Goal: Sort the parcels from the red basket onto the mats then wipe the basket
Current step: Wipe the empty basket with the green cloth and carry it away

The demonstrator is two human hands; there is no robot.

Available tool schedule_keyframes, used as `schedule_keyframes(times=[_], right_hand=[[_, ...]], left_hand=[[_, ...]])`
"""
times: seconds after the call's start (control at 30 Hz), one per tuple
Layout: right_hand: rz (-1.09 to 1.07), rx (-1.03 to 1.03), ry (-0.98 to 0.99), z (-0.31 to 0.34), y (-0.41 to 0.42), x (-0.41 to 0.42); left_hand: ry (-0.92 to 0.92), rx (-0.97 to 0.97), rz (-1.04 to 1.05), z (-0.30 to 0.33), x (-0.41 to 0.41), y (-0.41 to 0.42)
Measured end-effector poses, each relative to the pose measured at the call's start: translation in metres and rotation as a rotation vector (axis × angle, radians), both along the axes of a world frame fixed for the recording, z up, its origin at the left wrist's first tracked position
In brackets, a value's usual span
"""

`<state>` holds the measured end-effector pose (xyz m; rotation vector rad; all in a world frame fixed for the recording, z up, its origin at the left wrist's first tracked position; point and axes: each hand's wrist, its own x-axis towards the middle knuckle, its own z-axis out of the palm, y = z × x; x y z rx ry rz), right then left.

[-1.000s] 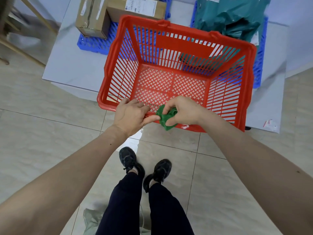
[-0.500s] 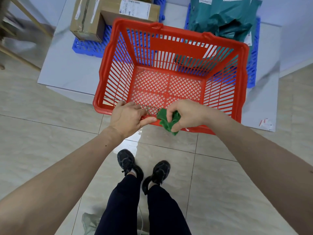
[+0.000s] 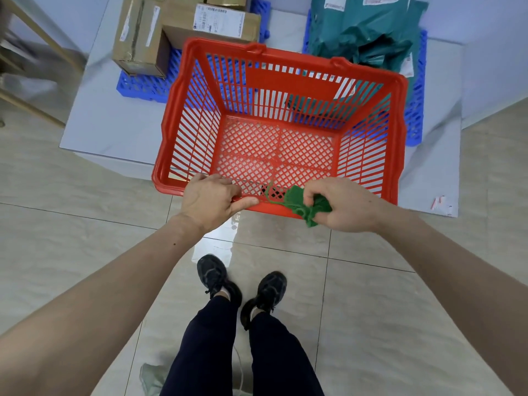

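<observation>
The red basket [image 3: 400, 138] stands with nothing inside, its near edge sticking out over the front of a low pale platform [image 3: 114, 121]. My left hand [image 3: 208, 200] grips the near rim, left of centre. My right hand [image 3: 345, 205] holds a crumpled green cloth [image 3: 297, 202] against the same rim, right of centre. Brown cardboard boxes [image 3: 160, 38] sit on a blue mat [image 3: 145, 85] at the back left. Teal mailer bags [image 3: 368, 30] are piled on a second blue mat [image 3: 415, 110] at the back right.
Glossy beige floor tiles [image 3: 400, 310] lie in front of the platform, with my feet [image 3: 243, 290] below the basket. A wooden frame [image 3: 25, 67] stands at the far left. A small torn label [image 3: 441, 204] lies on the platform's front right corner.
My right hand has slid the green cloth to the right along the basket's near rim. My left hand keeps its grip on the rim.
</observation>
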<state>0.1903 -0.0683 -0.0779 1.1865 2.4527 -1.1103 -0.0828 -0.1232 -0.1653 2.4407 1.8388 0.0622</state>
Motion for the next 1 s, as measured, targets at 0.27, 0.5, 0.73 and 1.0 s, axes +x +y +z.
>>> schedule_keyframes(times=[0.27, 0.5, 0.73, 1.0], right_hand=[[0.013, 0.045, -0.095, -0.005, 0.014, 0.025], [0.013, 0.014, 0.069, -0.005, -0.006, 0.002], [-0.116, 0.203, 0.101, -0.002, -0.022, 0.003], [-0.255, 0.681, 0.330, -0.042, -0.101, -0.023]], left_hand=[[0.027, -0.028, 0.023, 0.001, -0.001, 0.001], [0.030, -0.027, 0.028, 0.000, -0.001, 0.001], [0.033, -0.024, 0.033, -0.003, -0.002, 0.001], [0.020, -0.028, 0.026, -0.002, -0.003, 0.001]])
